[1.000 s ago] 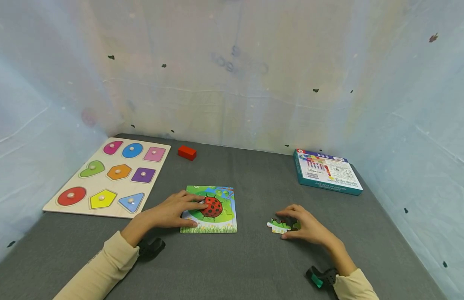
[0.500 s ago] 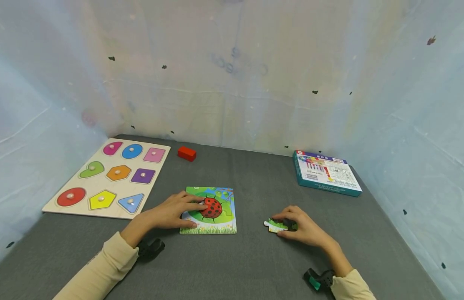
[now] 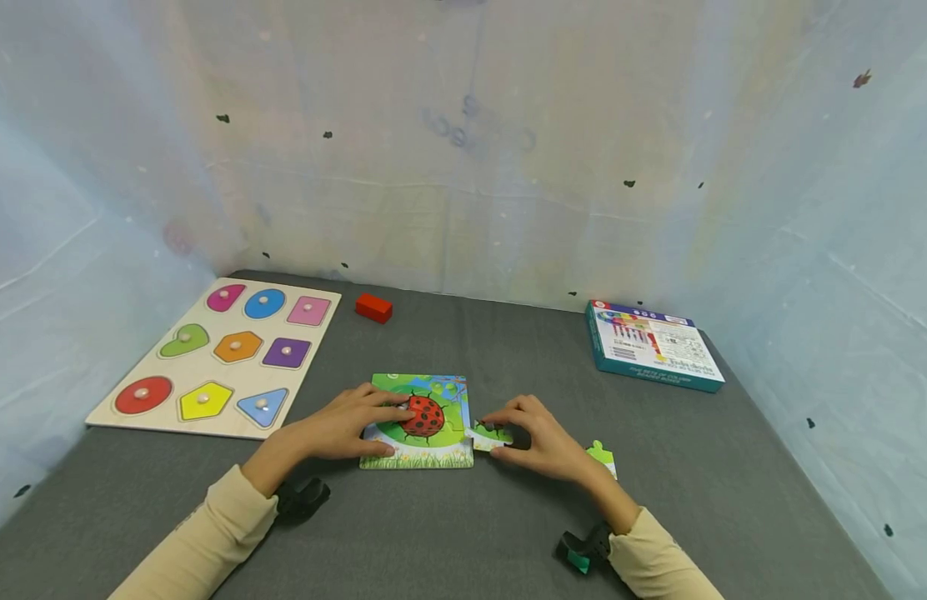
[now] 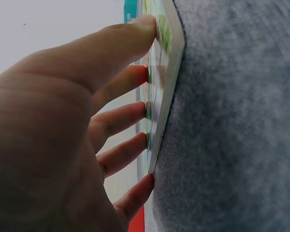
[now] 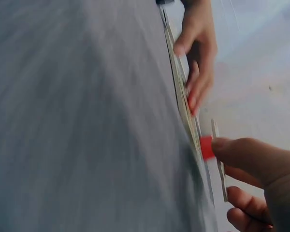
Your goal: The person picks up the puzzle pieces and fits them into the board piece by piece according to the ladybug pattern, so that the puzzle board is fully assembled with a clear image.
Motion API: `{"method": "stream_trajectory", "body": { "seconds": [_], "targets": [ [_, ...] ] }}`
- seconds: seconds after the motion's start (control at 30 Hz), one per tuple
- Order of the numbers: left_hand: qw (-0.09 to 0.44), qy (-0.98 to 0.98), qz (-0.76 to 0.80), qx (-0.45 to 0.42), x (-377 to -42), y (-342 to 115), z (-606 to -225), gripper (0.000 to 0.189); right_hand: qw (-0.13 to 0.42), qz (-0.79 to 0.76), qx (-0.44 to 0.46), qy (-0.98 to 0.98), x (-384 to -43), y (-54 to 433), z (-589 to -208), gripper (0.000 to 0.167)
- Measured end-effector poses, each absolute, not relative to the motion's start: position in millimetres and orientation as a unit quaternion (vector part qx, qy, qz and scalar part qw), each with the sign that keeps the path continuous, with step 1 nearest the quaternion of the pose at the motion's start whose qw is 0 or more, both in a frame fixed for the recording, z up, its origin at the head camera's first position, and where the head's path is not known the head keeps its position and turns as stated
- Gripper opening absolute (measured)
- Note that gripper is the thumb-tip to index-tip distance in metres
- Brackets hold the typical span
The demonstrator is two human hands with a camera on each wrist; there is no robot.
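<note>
A square jigsaw puzzle (image 3: 452,457) with a red ladybug on green lies flat on the grey cloth. My left hand (image 3: 339,427) rests on its left part, fingers spread; in the left wrist view the thumb and fingertips touch the board's surface and edge. At the puzzle's right edge, my right hand (image 3: 542,440) pinches a green and white jigsaw piece (image 3: 492,438) between thumb and fingers. The right wrist view shows this jigsaw piece (image 5: 223,182) edge-on, above the cloth. A second, green jigsaw piece (image 3: 602,455) lies beside the right forearm, partly hidden by it.
A wooden shape board (image 3: 249,383) with knobbed coloured pieces lies at the left. Behind the puzzle sits a red block (image 3: 373,307). A flat teal and white box (image 3: 653,346) lies at the back right. Whitish sheeting (image 3: 463,208) rises along the back and sides.
My right hand has moved left with the pinched jigsaw piece, up to the puzzle's right edge. The second piece has come into sight behind it. My left hand has stayed in place.
</note>
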State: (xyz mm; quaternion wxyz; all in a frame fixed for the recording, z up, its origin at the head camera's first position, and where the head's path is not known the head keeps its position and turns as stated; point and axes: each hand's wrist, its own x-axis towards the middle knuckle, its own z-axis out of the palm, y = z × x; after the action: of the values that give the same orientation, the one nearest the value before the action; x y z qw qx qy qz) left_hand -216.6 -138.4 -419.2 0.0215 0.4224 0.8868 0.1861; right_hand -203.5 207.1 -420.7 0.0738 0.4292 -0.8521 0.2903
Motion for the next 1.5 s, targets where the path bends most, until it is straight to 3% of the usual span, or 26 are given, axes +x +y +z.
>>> {"method": "stream_trajectory", "body": {
  "seconds": [0.17,0.53,1.03,1.5],
  "targets": [
    [0.018,0.887,0.187,0.422,-217.3,-138.0,-419.4,0.054,0.081,0.288,0.451,-0.841,-206.7,175.1,-422.2,0.04],
    [0.015,0.885,0.198,0.422,-219.0,-136.8,-422.2,0.044,0.044,0.264,0.46,-0.847,-207.3,128.9,-425.2,0.038],
    [-0.029,0.904,0.169,0.392,-217.5,-128.2,-429.8,0.037,0.022,0.228,0.445,-0.866,-206.9,117.0,-424.0,0.04],
    [-0.037,0.9,0.171,0.399,-216.8,-126.7,-429.3,0.037,0.05,0.207,0.486,-0.847,-208.8,120.1,-425.8,0.037]
  ]
}}
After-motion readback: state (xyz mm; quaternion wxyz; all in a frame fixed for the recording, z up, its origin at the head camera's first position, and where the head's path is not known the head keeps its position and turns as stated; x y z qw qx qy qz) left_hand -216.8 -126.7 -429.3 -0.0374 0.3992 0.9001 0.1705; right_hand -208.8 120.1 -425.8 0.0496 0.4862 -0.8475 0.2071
